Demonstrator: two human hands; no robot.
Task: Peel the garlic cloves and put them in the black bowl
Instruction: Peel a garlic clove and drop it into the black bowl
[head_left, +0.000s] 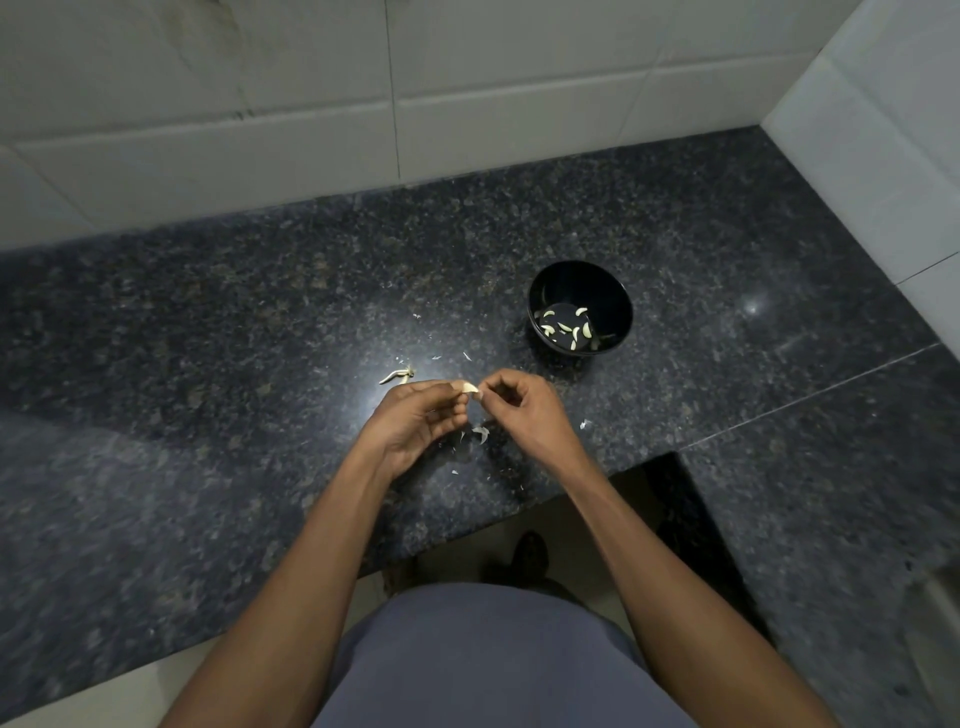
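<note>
— So, what was being held at that moment?

— A single garlic clove (469, 387) was pinched between the two hands, above the dark speckled countertop (208, 364). It was gripped by the curled thumb and fingertips of the left hand (415, 421), while its right end was nipped by the thumb and forefinger of the right hand (519, 410). The remaining fingers of both hands were seen to be curled inward.

— And could it be told whether the clove had been peeled?

— Not with certainty (it was small and partly covered by the fingertips). A pale, glossy surface was shown, nothing more.

— Where was the black bowl (613, 291) placed?

— It was set on the countertop beyond the right hand and a little to the right of it, well apart from the fingers. Several pale peeled cloves (569, 327) were lying at its bottom.

— Was anything else noted on the counter?

— Thin white scraps of skin (480, 432) were scattered beneath and around the hands. A pale stem piece (397, 375) was lying just left of the left hand, near but apart from it. White tiled walls (311, 104) were seen behind the countertop and at the right.
</note>
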